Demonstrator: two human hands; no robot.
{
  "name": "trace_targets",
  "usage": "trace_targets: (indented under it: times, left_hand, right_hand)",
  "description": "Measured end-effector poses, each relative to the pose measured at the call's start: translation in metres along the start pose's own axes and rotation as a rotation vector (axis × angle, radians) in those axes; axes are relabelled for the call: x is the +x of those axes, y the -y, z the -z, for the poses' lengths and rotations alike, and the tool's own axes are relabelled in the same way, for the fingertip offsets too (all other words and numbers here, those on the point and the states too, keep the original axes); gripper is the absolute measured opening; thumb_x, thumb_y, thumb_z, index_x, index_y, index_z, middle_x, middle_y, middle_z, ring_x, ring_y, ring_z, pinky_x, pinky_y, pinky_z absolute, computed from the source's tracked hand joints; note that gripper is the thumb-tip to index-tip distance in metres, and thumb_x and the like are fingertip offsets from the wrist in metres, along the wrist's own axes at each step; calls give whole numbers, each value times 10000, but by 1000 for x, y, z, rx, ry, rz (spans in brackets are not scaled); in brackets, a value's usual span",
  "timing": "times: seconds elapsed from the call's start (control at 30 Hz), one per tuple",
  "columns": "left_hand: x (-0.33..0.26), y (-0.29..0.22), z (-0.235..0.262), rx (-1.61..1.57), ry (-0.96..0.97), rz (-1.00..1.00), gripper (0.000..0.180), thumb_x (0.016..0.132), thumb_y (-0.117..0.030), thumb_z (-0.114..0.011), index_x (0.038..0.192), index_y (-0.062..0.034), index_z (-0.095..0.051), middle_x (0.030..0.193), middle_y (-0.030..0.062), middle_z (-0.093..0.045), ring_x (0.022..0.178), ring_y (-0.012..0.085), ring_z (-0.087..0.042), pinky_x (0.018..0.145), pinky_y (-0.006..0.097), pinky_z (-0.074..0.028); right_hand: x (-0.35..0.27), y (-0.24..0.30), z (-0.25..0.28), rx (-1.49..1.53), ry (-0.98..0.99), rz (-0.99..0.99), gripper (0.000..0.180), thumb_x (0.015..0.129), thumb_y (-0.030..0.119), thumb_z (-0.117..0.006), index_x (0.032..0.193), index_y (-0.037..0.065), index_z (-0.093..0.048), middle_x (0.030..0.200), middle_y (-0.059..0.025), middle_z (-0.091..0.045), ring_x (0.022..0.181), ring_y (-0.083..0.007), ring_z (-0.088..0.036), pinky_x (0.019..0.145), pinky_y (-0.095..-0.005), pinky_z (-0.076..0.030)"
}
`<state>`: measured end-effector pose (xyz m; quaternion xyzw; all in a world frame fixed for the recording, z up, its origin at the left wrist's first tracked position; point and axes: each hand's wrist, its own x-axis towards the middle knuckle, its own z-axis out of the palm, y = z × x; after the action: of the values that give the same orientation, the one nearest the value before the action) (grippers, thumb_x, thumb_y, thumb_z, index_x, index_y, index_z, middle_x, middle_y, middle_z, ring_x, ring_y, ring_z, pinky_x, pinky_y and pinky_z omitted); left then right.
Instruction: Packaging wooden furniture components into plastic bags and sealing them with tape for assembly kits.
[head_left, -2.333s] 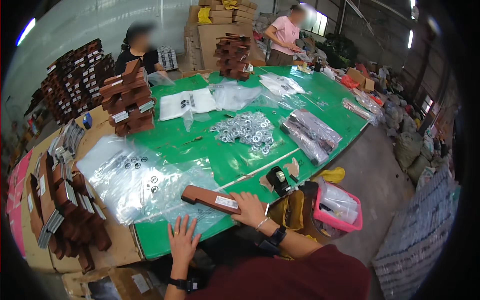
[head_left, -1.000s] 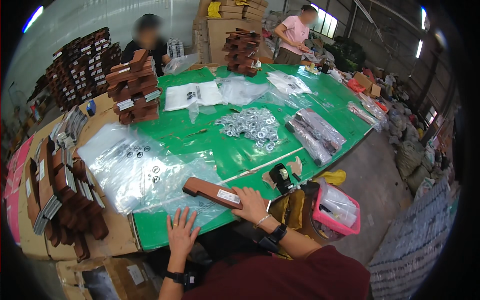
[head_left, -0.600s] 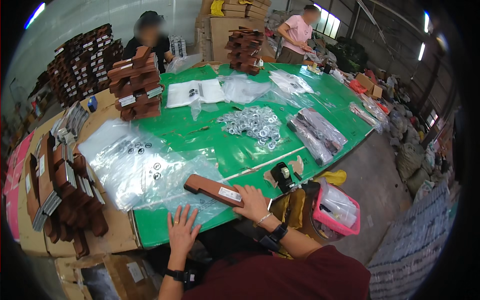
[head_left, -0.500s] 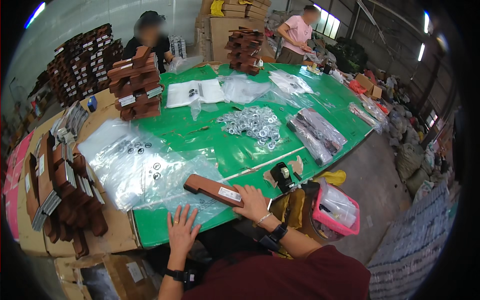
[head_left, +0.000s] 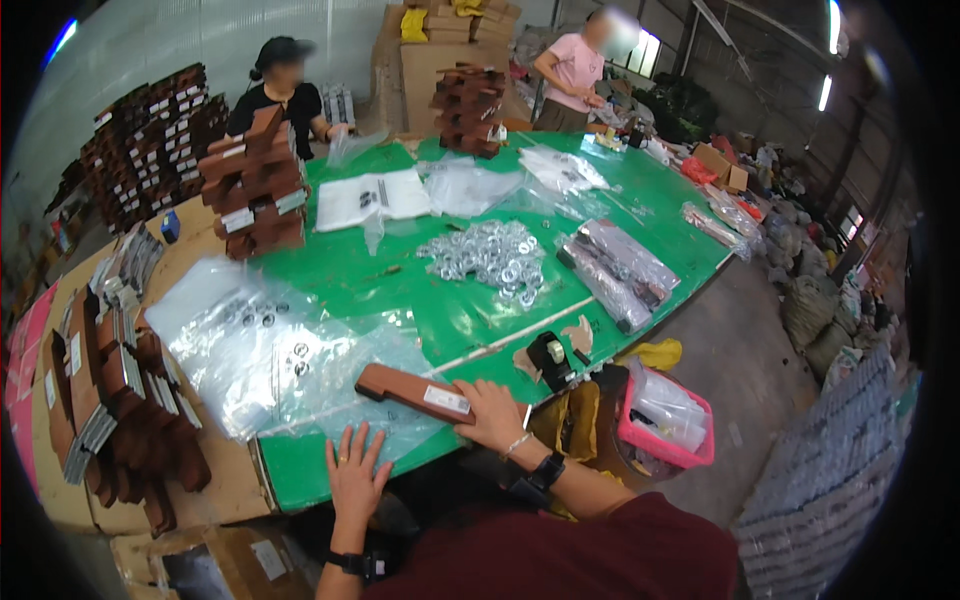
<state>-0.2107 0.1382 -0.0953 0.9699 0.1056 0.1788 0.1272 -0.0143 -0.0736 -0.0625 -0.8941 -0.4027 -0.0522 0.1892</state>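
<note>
A reddish-brown wooden piece [head_left: 410, 391] with a white label and a dark thicker far end lies over a clear plastic bag [head_left: 400, 350]. My right hand [head_left: 493, 414] is wrapped over its near right end. My left hand [head_left: 355, 472] rests with its fingers spread on the near edge of the green table [head_left: 300, 470], touching the edge of the bag film. No object is in it. More clear bags [head_left: 225, 310] with black printed symbols are spread to the left.
Stacks of brown pieces [head_left: 125, 400] stand at left and at the far left [head_left: 250, 185]. Metal rings [head_left: 490, 255] lie mid-table, beside wrapped pieces [head_left: 620, 270]. A black tape dispenser [head_left: 552, 360] sits near the right edge, above a pink basket [head_left: 665, 455]. Two people stand across the table.
The whole view has shifted slightly, carrying the scene a little left. My hands and the wooden piece keep nearly the same arrangement. The person in the cap has turned their head toward the right.
</note>
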Motion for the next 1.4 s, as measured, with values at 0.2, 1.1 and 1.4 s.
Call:
trace_targets:
  times: [0.2, 1.1, 1.4]
  left_hand:
    - [-1, -2, 3, -12, 13, 0, 552, 890, -342, -664, 1413, -200, -558, 1519, 60, -452, 1436, 311, -352, 1190, 570, -193]
    - [0, -1, 2, 6, 8, 7, 558, 896, -371, -661, 1419, -214, -552, 1523, 55, -447, 1432, 306, -359, 1189, 573, -201]
    - [0, -3, 4, -24, 0, 13, 554, 879, -311, -678, 1409, -199, -563, 1519, 57, -452, 1437, 306, -353, 1197, 558, -191]
  right_hand:
    - [-2, -1, -3, 1, 1, -3, 840, 662, 339, -841, 1391, 120, -486, 1073, -118, -554, 1060, -315, -543, 868, -429, -408]
    - [-1, 3, 4, 0, 11, -20, 848, 650, 308, -852, 1393, 116, -490, 1070, -109, -558, 1066, -302, -543, 872, -423, -410]
    - [-1, 3, 4, 7, 7, -11, 850, 649, 311, -852, 1392, 111, -490, 1068, -111, -560, 1067, -305, -544, 872, -419, -409]
